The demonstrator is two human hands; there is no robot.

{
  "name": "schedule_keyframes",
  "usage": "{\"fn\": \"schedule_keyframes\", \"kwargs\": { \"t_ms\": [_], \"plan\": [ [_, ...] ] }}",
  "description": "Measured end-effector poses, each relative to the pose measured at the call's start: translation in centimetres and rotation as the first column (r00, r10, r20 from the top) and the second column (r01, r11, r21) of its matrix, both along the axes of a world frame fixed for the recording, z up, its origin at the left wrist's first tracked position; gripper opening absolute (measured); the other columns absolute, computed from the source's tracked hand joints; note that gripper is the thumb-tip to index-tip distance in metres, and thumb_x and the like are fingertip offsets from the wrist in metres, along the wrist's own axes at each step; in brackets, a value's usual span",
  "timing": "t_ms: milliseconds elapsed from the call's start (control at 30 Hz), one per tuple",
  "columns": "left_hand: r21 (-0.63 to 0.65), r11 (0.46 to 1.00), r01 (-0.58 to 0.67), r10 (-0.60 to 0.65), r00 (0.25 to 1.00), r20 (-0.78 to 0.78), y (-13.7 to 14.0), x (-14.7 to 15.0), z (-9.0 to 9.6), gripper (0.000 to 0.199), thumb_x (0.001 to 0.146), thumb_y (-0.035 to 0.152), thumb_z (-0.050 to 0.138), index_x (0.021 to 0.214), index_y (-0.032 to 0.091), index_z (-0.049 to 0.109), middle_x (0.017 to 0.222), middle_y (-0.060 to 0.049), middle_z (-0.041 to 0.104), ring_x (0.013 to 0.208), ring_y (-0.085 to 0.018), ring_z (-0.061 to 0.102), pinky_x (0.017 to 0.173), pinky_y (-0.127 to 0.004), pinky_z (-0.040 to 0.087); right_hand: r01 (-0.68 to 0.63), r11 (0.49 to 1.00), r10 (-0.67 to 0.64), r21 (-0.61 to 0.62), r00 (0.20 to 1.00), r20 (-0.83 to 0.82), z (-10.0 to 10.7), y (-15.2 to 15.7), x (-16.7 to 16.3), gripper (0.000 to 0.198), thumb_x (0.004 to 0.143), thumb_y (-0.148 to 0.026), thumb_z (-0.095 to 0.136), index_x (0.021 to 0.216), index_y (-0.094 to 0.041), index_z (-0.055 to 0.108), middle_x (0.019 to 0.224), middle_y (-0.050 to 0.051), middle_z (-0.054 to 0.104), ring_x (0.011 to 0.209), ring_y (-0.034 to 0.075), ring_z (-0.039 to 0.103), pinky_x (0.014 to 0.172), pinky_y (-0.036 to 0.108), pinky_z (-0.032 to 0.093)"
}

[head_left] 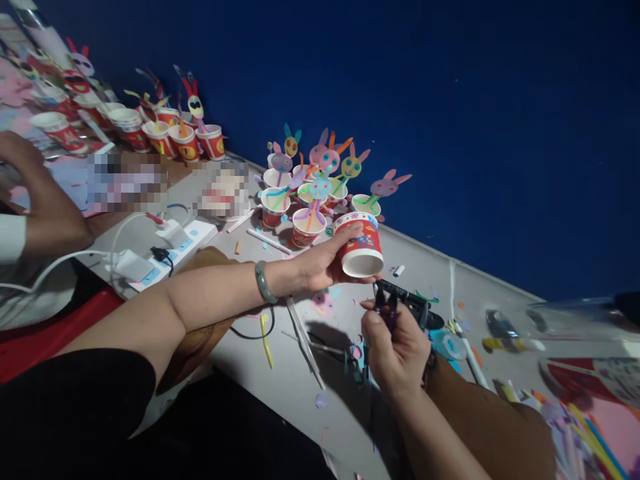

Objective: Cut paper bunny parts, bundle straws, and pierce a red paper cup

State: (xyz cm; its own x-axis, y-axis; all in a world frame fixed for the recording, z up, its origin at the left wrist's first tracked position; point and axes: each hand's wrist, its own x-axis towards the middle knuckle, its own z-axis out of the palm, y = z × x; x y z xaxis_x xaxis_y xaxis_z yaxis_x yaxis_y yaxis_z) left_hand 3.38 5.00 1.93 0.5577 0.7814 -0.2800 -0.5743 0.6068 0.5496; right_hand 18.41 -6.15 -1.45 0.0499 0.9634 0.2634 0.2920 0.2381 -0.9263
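Note:
My left hand (325, 267) is closed around a red paper cup (361, 235) with a white, blue-patterned band. The cup is tilted, its pale round end facing down toward me. Just below it, my right hand (395, 347) grips a dark two-pronged tool (386, 308) whose tips point up at the cup; its kind is unclear. A longer black object (425, 313) lies behind the right fingers, partly hidden. Close beyond the held cup stand several red cups (309, 230) with colourful paper rabbit figures (320, 187) rising from them.
A white power strip (183, 250) with plugs and cables lies left of my forearm. Paper scraps, a yellow strip (267, 343) and white sticks (306, 343) litter the table. More cups (210, 143) stand far left, near another person's arm (45, 200). A blue wall (450, 133) rises behind.

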Motion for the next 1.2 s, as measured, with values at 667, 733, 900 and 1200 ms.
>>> {"fn": "schedule_keyframes", "kwargs": {
  "t_ms": [667,733,900,1200],
  "plan": [
    [-0.034,0.996,0.083,-0.083,0.997,0.0,-0.1,0.2,-0.2,0.053,0.093,0.057,0.056,0.114,0.009,0.063,0.079,-0.009,0.072,0.073,-0.019,0.068,0.074,-0.035,0.058,-0.213,0.914,0.069,-0.345,0.921,-0.384,1.0,0.4,-2.4,0.05,0.091,-0.069,0.054,0.073,-0.022,0.051,0.054,-0.006,0.038,0.046,0.008,0.029,0.043,0.023,0.025],
    [-0.033,0.995,0.09,-0.089,0.996,0.015,-0.1,0.3,-0.3,0.051,0.094,0.056,0.055,0.113,0.01,0.063,0.077,-0.008,0.071,0.073,-0.018,0.068,0.074,-0.034,0.058,-0.237,0.889,0.033,-0.393,0.887,-0.461,1.1,0.7,-2.5,0.051,0.087,-0.071,0.058,0.074,-0.022,0.051,0.054,-0.006,0.039,0.045,0.008,0.028,0.041,0.021,0.024],
    [-0.042,0.993,0.113,-0.113,0.994,-0.004,-0.1,0.4,-0.3,0.053,0.095,0.057,0.054,0.119,0.01,0.06,0.077,-0.006,0.07,0.072,-0.018,0.068,0.073,-0.033,0.058,-0.248,0.853,-0.054,-0.459,0.833,-0.551,1.6,1.0,-2.7,0.053,0.077,-0.071,0.07,0.072,-0.022,0.049,0.054,-0.008,0.039,0.044,0.006,0.025,0.04,0.019,0.023],
    [-0.025,0.991,0.131,-0.132,0.99,-0.039,-0.2,0.5,-0.3,0.059,0.092,0.059,0.056,0.125,0.01,0.058,0.081,-0.008,0.07,0.075,-0.02,0.068,0.075,-0.035,0.057,-0.244,0.84,-0.095,-0.485,0.814,-0.573,2.2,1.1,-3.2,0.049,0.08,-0.067,0.068,0.075,-0.023,0.047,0.055,-0.008,0.038,0.044,0.006,0.022,0.038,0.018,0.019]
  ]
}}
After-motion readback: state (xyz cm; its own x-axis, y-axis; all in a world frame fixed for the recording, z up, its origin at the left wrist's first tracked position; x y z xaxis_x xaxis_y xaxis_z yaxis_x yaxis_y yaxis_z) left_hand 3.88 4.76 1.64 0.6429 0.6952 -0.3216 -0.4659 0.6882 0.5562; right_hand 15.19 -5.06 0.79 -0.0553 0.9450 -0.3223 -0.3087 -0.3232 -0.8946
